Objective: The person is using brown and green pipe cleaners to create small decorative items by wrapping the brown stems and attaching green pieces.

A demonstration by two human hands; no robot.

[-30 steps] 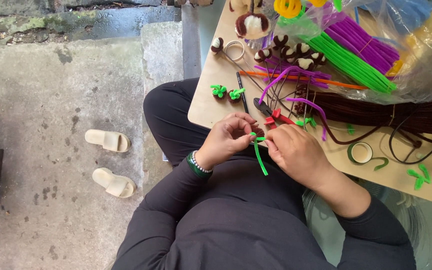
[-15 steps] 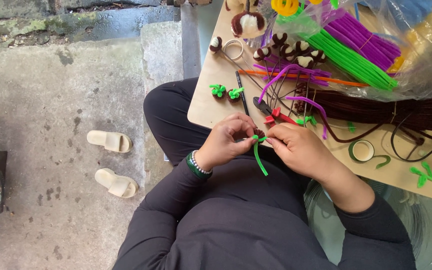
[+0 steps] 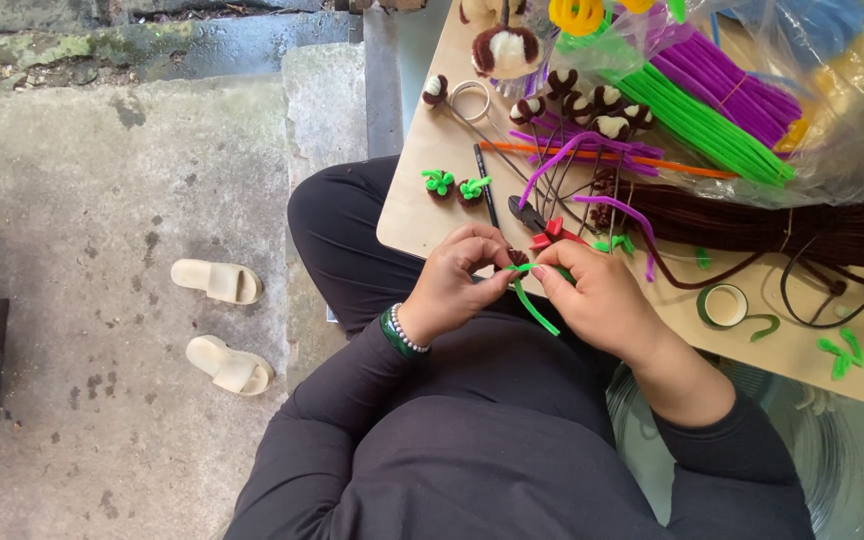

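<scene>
While we hold it over the lap, just off the table's near edge, this is how things lie:
Green pipe cleaner: the green pipe cleaner (image 3: 533, 303) is pinched between both our hands; its top is bent flat between the fingertips; its loose tail slants down toward the lap
Left hand: our left hand (image 3: 457, 281) is curled, thumb and fingers pressed together on the stem's left end; a beaded bracelet (image 3: 401, 331) sits at the wrist
Right hand: our right hand (image 3: 597, 300) is curled too, fingertips nipping the stem's right end; touching the left hand's fingertips
Table: the wooden table (image 3: 414, 215) carries the rest; its near edge lies just beyond our knuckles
Near edge: small red-handled pliers (image 3: 542, 227) lie just past the hands; two brown pieces with green tops (image 3: 455, 187) sit toward the left corner
Middle: a bundle of dark brown stems (image 3: 762, 222) stretches to the right; a roll of green tape (image 3: 724, 305) rests near the right edge
Far side: green and purple stems (image 3: 712, 105) lie in a clear plastic bag
Floor: two pale sandals (image 3: 222, 325) rest on the concrete
</scene>
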